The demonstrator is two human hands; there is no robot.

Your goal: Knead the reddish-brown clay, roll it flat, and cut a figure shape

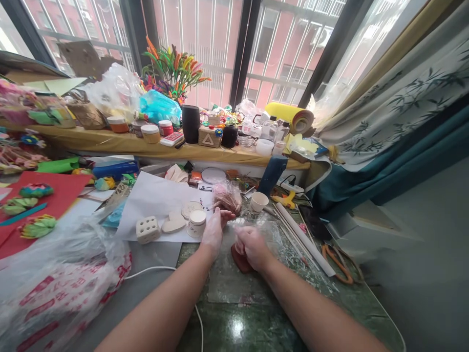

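Note:
My left hand (214, 232) is beside a small lidded white tub (197, 223), with its fingers stretched out to the right. It holds nothing that I can see. Just beyond its fingertips lies a clear plastic bag with pinkish-brown contents (227, 199). My right hand (252, 247) is closed in a fist above a flat reddish-brown slab (240, 260), which looks like clay. What the fist holds, if anything, is hidden. Beneath the slab a clear plastic sheet (223, 288) lies on the green tabletop (234, 325).
White paper (146, 195) carries a dice-shaped block (147, 230) and a heart-shaped piece (173, 223). A paper cup (259, 201) stands beyond my right hand. Rolled tubes (304, 239), orange-handled scissors (337, 264) and a yellow glue gun (285, 199) are to the right. A white cable (200, 322) crosses the front.

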